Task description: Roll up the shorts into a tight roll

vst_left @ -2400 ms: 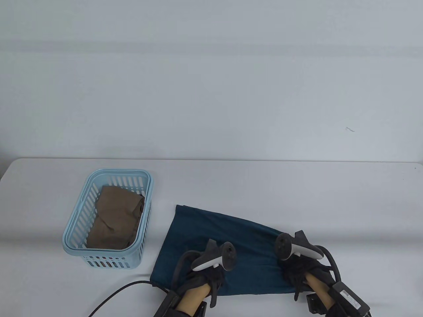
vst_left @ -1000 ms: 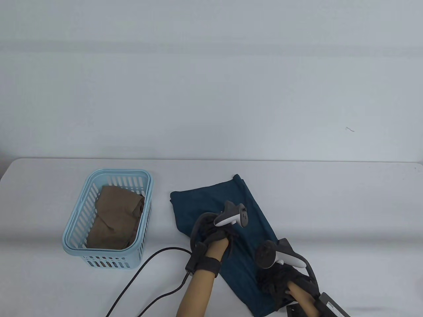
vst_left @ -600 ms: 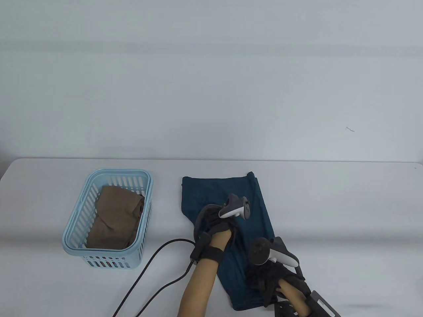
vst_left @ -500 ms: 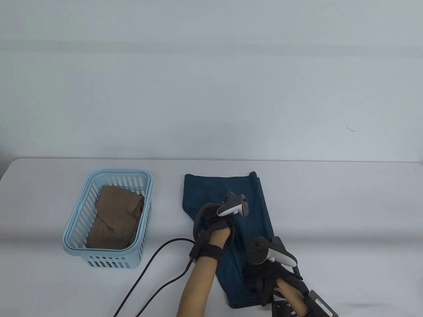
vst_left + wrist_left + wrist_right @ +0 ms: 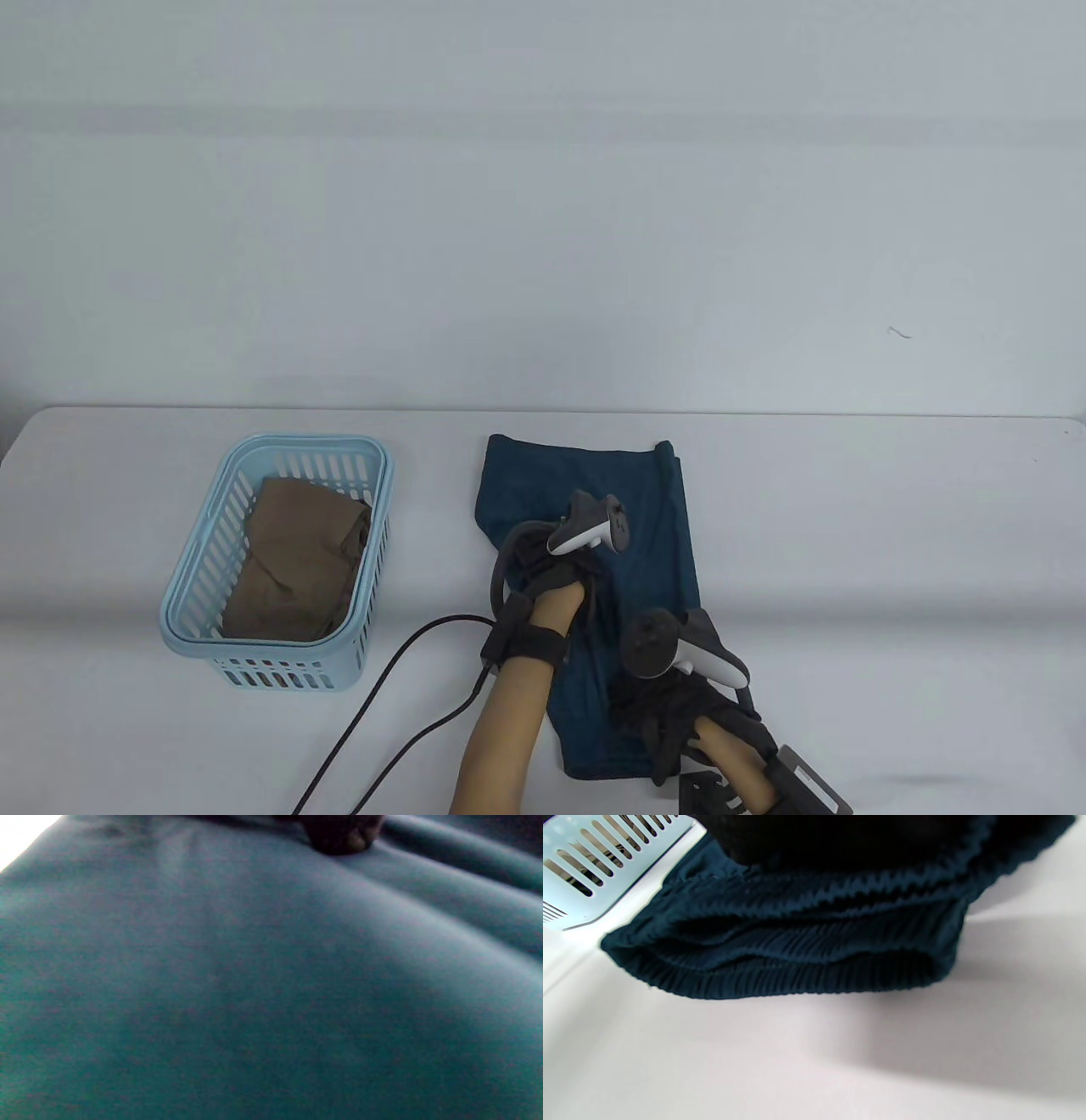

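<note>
The dark teal shorts [image 5: 653,526], folded into a long strip, lie on the white table [image 5: 848,552] and run from the far middle towards the front edge. My left hand [image 5: 556,573] rests on the strip's middle. In the left wrist view the fabric [image 5: 254,984] fills the frame and one gloved fingertip [image 5: 339,836] presses into it. My right hand [image 5: 666,717] grips the near end. In the right wrist view the ribbed waistband [image 5: 797,963] hangs under the glove, slightly off the table.
A light blue slotted basket [image 5: 191,556] stands at the left with a brown garment [image 5: 297,560] inside; its corner [image 5: 606,861] shows in the right wrist view. A black cable [image 5: 390,679] trails from my left wrist to the front edge.
Both hands have swung the shorts from lying crosswise to lying lengthwise. The left hand moved farther onto the table and the right hand shifted left with the near end.
</note>
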